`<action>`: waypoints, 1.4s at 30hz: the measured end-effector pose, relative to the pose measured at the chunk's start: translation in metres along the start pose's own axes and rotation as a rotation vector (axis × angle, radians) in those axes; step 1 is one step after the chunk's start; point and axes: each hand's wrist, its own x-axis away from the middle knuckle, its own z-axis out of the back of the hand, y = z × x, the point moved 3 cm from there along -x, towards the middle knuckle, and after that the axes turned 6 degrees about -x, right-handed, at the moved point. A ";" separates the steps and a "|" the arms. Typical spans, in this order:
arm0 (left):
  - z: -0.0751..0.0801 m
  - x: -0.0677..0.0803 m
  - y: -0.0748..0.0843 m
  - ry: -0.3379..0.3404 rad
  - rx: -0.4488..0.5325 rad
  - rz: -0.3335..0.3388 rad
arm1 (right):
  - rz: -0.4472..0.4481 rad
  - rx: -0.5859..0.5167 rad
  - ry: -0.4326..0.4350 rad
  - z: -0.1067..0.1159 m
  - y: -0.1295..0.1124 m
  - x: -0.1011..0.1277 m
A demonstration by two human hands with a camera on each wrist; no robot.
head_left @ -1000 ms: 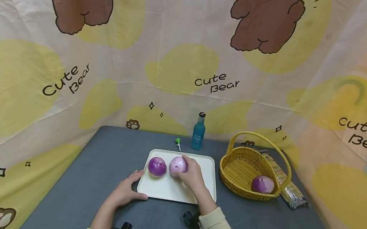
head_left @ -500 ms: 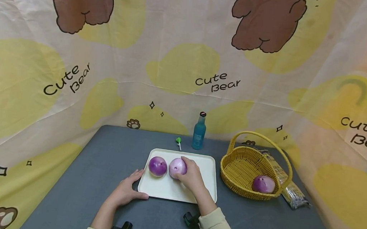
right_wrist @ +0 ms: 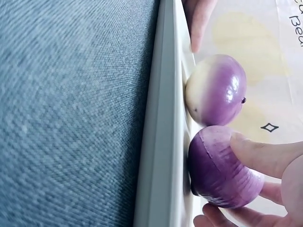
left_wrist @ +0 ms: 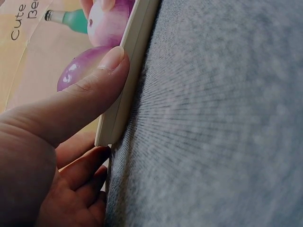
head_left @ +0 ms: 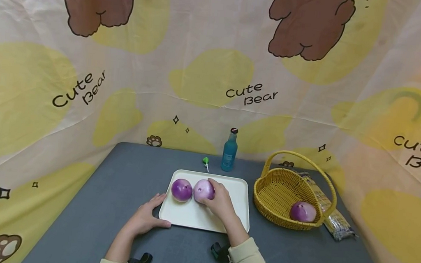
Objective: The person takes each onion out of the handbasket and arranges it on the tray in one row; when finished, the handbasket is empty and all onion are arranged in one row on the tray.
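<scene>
On the white tray, two purple onions stand side by side. My right hand grips the paler onion from its right side, thumb on the near part and fingers behind. The darker purple onion sits just left of it; in the right wrist view this darker onion appears right up against the held onion. My left hand rests at the tray's near left corner, fingers spread along the left side. Its thumb lies extended along the front rim.
A yellow wicker basket with another purple onion stands right of the tray. Behind the basket lies a clear-wrapped package. A blue bottle and a green lollipop are beyond the tray, before a printed cloth.
The held onion has shifted slightly left with my right hand, narrowing the gap to the darker onion. My left hand stays at the tray corner. The head view has drifted a little.
</scene>
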 end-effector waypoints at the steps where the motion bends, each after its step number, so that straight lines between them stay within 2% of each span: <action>1: 0.000 0.000 0.000 -0.001 -0.001 0.000 | -0.003 0.000 0.000 0.000 0.000 0.000; 10: -0.001 -0.002 -0.002 -0.008 -0.004 0.006 | 0.009 -0.001 -0.027 0.003 0.000 0.003; 21: -0.001 -0.003 -0.002 0.003 -0.010 -0.006 | 0.009 -0.004 -0.010 0.011 -0.004 0.005; 29: -0.001 -0.003 -0.003 0.004 -0.004 -0.010 | -0.016 -0.008 0.018 0.031 -0.011 0.009; 42: -0.001 -0.004 -0.005 0.004 -0.015 -0.014 | -0.005 0.018 0.101 0.072 -0.020 0.018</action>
